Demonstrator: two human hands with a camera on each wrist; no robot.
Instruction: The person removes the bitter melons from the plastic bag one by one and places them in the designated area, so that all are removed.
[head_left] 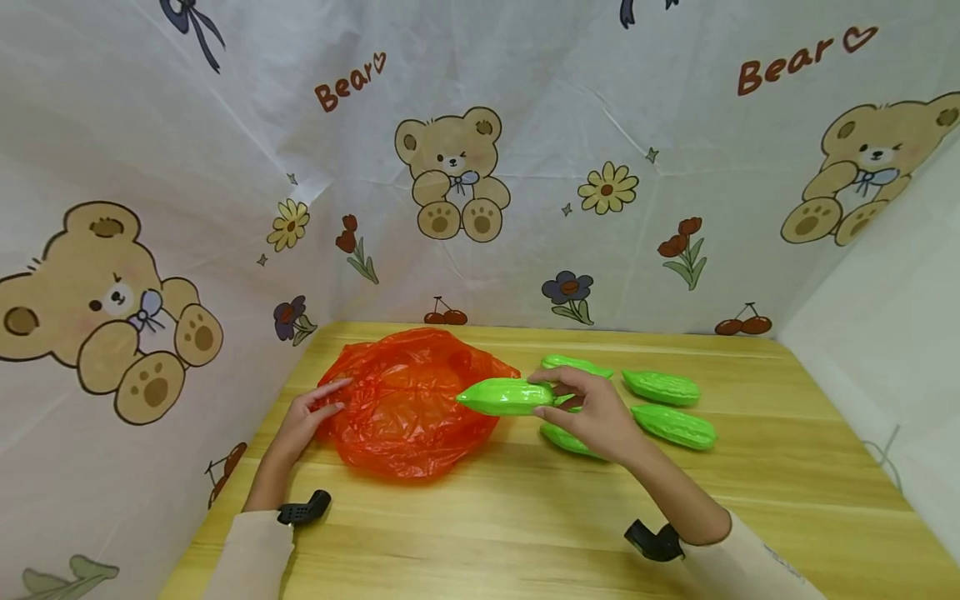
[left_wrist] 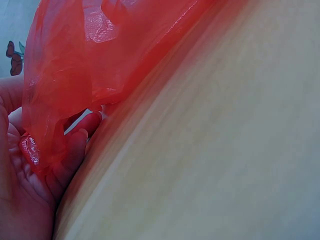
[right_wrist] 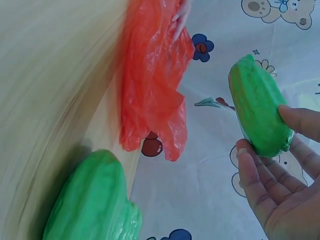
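Observation:
My right hand (head_left: 588, 412) pinches a glossy green bitter melon (head_left: 498, 397) by its stem end, between thumb and fingers. It hangs above the table beside the right edge of a red plastic bag (head_left: 412, 417), with the pointed tip towards the bag. My left hand (head_left: 303, 421) holds the bag's left edge, where a gathered fold (left_wrist: 45, 150) lies between the fingers and palm in the left wrist view. The bag's wide mouth faces up. Several more bitter melons (head_left: 662, 387) lie behind and right of my right hand, which partly hides some.
The wooden table (head_left: 465, 533) meets a pale cloth wall (head_left: 525, 275) with printed bears and flowers at the back and left. A white panel (head_left: 885, 275) stands at the right, with a thin cable (head_left: 888, 454) beside it.

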